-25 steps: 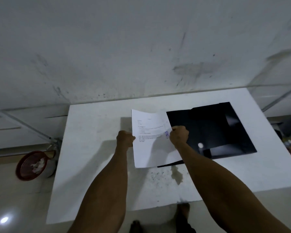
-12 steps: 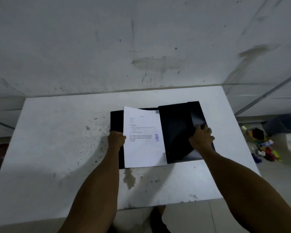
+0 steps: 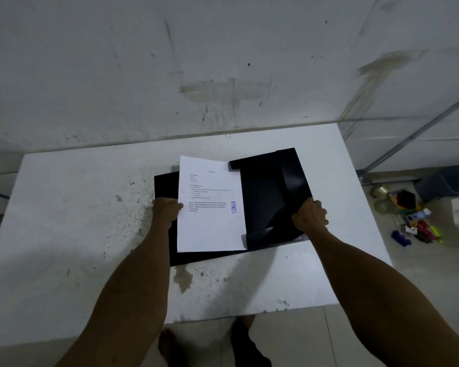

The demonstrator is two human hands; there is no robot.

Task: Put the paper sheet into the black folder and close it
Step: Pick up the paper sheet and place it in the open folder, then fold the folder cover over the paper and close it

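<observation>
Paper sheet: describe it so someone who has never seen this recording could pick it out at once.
Start at the white table against the stained wall; an open black folder lies on it. The paper sheet lies over the folder's left half, its left edge in the grip of the left hand. It is the only white printed page, with a purple stamp down its right margin.

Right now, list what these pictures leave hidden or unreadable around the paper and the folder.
- Paper sheet, head view: the body text is too small to read; only a blue stamp stands out.
- Black folder: the paper covers part of its left half.
- Right hand: its fingertips curl behind the folder's right flap, so the grip is hidden.
- Left hand: its fingers are hidden under the sheet's edge.
- Floor clutter at the right: too small and blurred to identify.
</observation>
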